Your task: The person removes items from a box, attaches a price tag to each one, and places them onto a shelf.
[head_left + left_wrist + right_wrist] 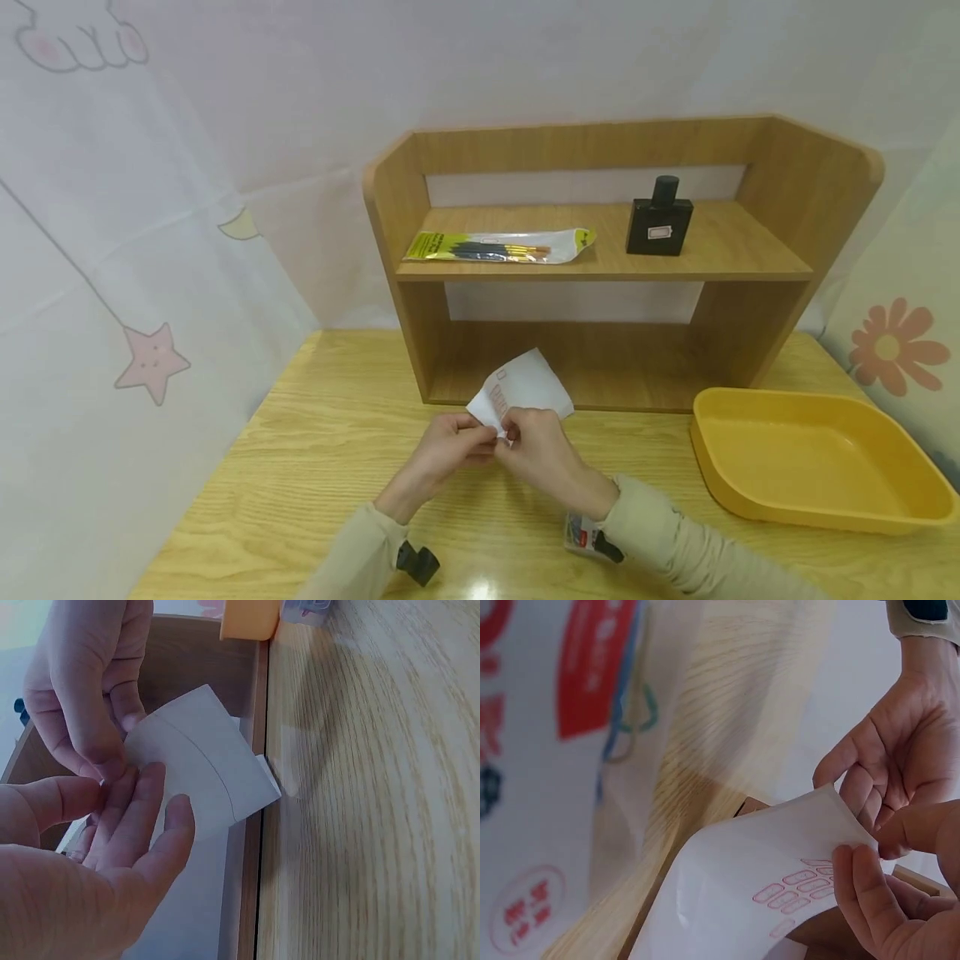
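Observation:
A white sheet of red-bordered stickers (536,385) is held up between both hands in front of the shelf. My left hand (450,446) pinches its near edge between thumb and fingers. Right beside it, my right hand (543,458) pinches the same corner, the fingertips of both hands nearly meeting. In the right wrist view, several red label outlines show on the curved sticker sheet (727,862). From the left wrist view I see the plain back of the sheet (199,761), with a curved line across it. Whether a single sticker is between the fingertips is hidden.
A wooden shelf (603,275) carries a pack of paintbrushes (498,247) and a black perfume bottle (658,227) with a small red-bordered label. To the right lies a yellow tray (825,450). Under my right wrist is a small clear box (579,533) with a red-and-white label.

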A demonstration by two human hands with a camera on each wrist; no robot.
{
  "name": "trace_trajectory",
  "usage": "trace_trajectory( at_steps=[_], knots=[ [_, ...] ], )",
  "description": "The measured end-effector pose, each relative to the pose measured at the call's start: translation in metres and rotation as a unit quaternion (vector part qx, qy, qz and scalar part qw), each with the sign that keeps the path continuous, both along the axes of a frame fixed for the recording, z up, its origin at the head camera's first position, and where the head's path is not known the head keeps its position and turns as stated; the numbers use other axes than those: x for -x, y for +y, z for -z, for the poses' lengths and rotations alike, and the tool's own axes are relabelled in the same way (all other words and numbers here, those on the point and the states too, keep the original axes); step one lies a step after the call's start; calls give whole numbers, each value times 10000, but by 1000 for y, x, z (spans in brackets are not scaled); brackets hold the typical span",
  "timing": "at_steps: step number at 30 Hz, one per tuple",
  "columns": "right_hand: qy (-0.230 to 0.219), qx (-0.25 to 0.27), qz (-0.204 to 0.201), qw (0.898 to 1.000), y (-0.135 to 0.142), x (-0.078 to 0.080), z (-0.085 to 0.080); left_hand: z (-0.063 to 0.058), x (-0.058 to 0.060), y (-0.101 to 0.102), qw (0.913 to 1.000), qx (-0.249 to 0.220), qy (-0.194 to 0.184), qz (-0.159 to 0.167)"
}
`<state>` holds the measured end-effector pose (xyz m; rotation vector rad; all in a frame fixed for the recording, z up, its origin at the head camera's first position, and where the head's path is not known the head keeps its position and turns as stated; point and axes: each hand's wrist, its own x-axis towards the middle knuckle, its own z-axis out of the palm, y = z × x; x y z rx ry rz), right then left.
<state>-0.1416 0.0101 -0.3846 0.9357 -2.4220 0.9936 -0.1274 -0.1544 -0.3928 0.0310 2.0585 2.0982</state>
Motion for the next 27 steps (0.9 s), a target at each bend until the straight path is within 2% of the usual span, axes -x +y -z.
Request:
trace_trajectory(
  at_steps=[7,10,18,23,27],
  knots=[
    [-132,160,-98,9997,2,1,3,1,-2,2,9994,296,109,-118],
    [-234,221,-129,9994,3,2,2,1,0,2,9994,289,153,-113],
    [-146,265,-90,9995,4,4,2,3,1,4,9992,272,268,-113],
    [-414,502,-460,9968,8,10,1,1,0,2,9996,138,250,-13],
    [-539,594,-931,9924,13,14,-1,1,0,-1,9996,-16,240,137]
  ],
)
